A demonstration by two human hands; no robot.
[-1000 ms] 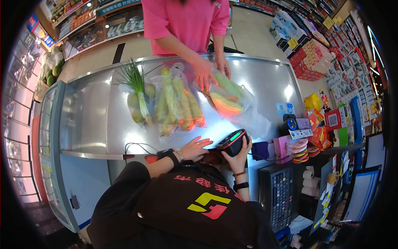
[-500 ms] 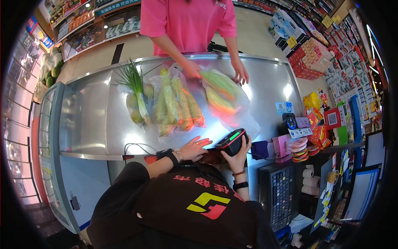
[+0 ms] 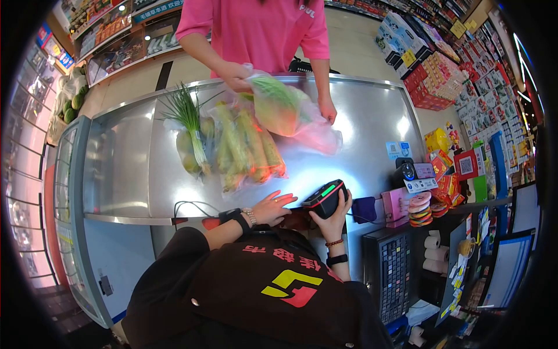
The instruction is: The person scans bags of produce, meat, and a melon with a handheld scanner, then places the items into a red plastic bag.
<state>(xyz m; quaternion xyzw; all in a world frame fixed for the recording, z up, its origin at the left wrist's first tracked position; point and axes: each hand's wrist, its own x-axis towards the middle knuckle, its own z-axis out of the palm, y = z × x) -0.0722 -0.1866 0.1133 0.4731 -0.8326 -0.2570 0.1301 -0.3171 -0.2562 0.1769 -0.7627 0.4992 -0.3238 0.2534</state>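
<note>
My right hand (image 3: 338, 220) is wrapped round a black barcode scanner (image 3: 321, 200) with red trim and a green light, at the near edge of the steel counter (image 3: 372, 131). A bright glow falls on the metal ahead of it. My left hand (image 3: 271, 209) rests at the same edge, fingers stretched out, holding nothing. Beyond it lie clear bags of long vegetables (image 3: 247, 148), with scallions (image 3: 190, 119) on bagged brownish produce (image 3: 187, 152) to their left. Across the counter, a person in a pink shirt (image 3: 264, 35) lifts a blurred bag of green vegetables (image 3: 276, 107).
A small payment device (image 3: 405, 170) stands on the right, by a pink box (image 3: 395, 206) and stacked colourful round packs (image 3: 419, 210). Nearer me are a black keyboard (image 3: 394, 276) and monitors (image 3: 505, 270). A glass-sided cabinet (image 3: 72, 215) borders the left.
The other person has raised the bag of green vegetables and drawn it left and back, partly over the long vegetables. My hands and the scanner have stayed in place.
</note>
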